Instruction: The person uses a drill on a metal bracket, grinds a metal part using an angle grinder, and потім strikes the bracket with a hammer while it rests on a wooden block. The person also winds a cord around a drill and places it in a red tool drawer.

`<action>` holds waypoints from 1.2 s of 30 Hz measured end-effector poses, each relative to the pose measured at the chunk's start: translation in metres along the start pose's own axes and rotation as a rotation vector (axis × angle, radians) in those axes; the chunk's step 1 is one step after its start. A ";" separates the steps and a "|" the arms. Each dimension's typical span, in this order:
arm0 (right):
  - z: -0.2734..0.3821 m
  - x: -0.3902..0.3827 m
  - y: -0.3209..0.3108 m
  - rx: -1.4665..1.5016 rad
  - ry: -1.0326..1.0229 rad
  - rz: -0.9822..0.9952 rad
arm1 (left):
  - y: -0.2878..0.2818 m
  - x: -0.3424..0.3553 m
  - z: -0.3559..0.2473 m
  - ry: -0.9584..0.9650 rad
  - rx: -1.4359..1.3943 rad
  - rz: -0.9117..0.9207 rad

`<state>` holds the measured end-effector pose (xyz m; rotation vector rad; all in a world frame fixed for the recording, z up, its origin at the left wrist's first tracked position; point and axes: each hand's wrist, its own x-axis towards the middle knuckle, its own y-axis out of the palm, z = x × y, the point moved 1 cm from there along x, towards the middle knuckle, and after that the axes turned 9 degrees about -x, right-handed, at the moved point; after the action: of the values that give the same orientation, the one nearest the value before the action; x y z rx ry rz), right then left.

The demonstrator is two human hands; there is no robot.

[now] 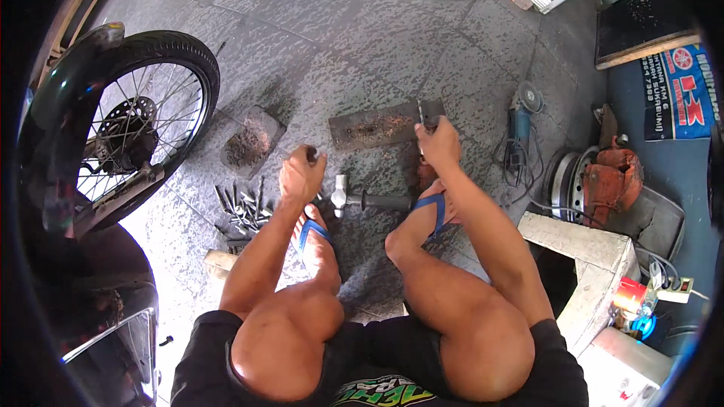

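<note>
My right hand (439, 143) is closed around a thin, spiral-looking drill bit (421, 111), which sticks up past the fingers over the right end of a dark, worn block (366, 130). To the left, my left hand (302, 173) is also closed, with a small dark thing (311, 154) showing at the thumb; its kind is unclear. Between my feet lies a ball-peen hammer (340, 194) with a black handle, its head toward my left foot. Several dark metal rods (245, 209) are heaped beside that foot.
A second rough block (254, 139) lies near the motorcycle wheel (197, 79) on the left. On the right are an angle grinder (519, 130) with its cord, a wheel rim (572, 182), an orange-red object (617, 177) and a white wooden stand (577, 245).
</note>
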<state>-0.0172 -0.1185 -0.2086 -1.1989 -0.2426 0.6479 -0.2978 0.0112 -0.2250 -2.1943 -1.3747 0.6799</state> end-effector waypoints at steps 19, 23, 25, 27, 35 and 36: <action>-0.040 0.002 -0.027 -0.148 -0.095 0.185 | -0.009 -0.012 0.028 -0.122 -0.074 0.044; -0.071 -0.032 -0.009 -0.185 -0.030 0.248 | -0.004 -0.014 0.048 -0.058 -0.064 0.039; -0.087 -0.041 0.001 -0.081 0.017 0.224 | -0.001 -0.019 0.042 -0.010 -0.077 0.029; -0.096 -0.040 0.012 0.154 0.121 0.187 | -0.007 -0.023 0.042 -0.034 -0.071 0.067; -0.157 -0.094 -0.006 0.178 0.168 0.021 | -0.033 -0.036 0.050 -0.019 -0.024 0.046; -0.164 -0.106 -0.012 0.245 0.166 -0.026 | -0.031 -0.038 0.053 -0.001 -0.078 0.014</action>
<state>-0.0149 -0.3115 -0.2407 -1.0048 -0.0378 0.5352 -0.3662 -0.0052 -0.2408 -2.2663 -1.4100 0.6425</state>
